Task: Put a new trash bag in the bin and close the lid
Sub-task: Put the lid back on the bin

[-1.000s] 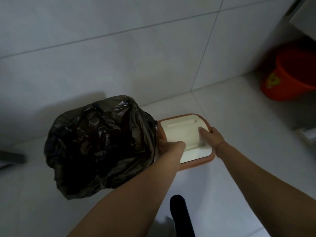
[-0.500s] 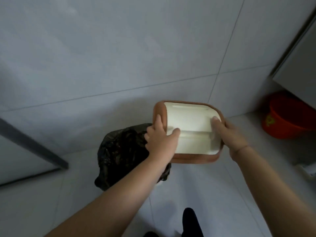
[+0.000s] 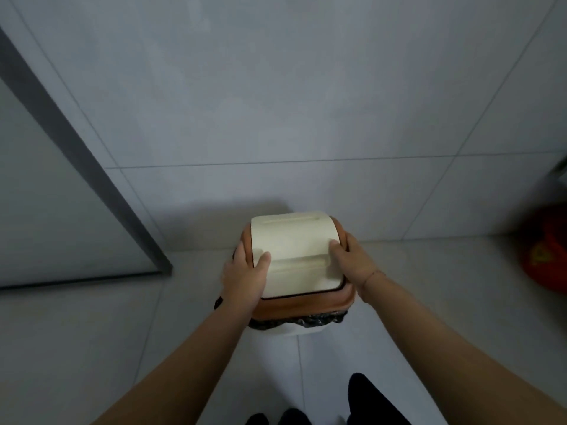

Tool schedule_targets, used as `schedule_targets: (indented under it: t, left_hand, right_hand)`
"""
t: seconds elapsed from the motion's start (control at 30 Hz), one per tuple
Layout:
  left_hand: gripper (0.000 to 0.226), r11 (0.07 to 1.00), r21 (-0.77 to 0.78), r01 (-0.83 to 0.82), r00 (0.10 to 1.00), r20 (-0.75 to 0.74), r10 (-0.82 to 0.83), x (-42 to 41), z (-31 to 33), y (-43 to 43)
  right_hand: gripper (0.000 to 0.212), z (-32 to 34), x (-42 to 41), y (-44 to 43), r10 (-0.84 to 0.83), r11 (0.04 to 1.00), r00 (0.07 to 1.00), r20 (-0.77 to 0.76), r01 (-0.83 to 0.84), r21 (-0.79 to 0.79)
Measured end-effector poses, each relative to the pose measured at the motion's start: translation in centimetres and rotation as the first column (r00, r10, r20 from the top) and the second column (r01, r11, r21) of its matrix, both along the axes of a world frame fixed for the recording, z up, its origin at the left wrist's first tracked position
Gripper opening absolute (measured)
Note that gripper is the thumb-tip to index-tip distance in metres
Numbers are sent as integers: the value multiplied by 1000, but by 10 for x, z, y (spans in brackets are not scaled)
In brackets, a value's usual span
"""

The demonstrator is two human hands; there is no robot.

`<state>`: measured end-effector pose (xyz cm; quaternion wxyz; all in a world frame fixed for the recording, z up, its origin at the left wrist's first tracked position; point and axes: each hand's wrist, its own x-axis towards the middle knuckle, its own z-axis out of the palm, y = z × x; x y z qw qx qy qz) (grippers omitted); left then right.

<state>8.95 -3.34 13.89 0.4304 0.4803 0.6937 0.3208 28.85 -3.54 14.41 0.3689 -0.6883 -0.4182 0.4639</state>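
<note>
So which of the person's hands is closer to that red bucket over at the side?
The right hand. It grips the lid's right edge, on the side facing the red bucket. The left hand holds the lid's left edge, farther away.

Likely a home bathroom or utility corner: grey tiled wall (image 3: 276, 87), pale tiled floor (image 3: 92, 348), dark door frame (image 3: 79, 167) at left, red bucket (image 3: 546, 259) at right, small lidded bin (image 3: 299, 331) against the wall.

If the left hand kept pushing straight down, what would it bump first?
Probably nothing new: the left hand already grips the lid, which sits over the bagged bin.
</note>
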Motion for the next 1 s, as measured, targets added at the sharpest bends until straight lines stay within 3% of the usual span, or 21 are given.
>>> schedule_targets:
  t: [0.2,0.4,0.6,0.7,0.83,0.9,1.0]
  left_hand:
    - [60,1000,21,-18,996,-90,20,4,-20,6]
    - [54,998,30,59,996,67,-61,-4,-40,-1]
    - [58,984,69,164,986,17,-165,-7,-45,3]
    - [56,995,-5,97,995,0,-97,-6,-46,2]
    - [56,993,43,111,993,26,-112,-2,-40,-4]
    - [60,982,78,170,982,68,-175,-7,-38,-5]
    - [57,956,89,280,940,176,-292,-16,-29,2]
  right_hand:
    - [50,-18,-1,-3,-36,999,999,-7,36,7]
    - [51,-26,-2,-7,0,998,997,83,-6,68]
    - [50,-35,-1,-7,-4,1000,990,138,6,-9]
    - [49,-36,-2,-8,-8,1000,989,145,9,-10]
    - [47,-38,-4,-12,-26,1000,988,153,26,2]
    - [50,-40,0,-13,2,1000,993,119,1,-23]
    - [64,-32,12,-9,82,991,995,-56,-87,-101]
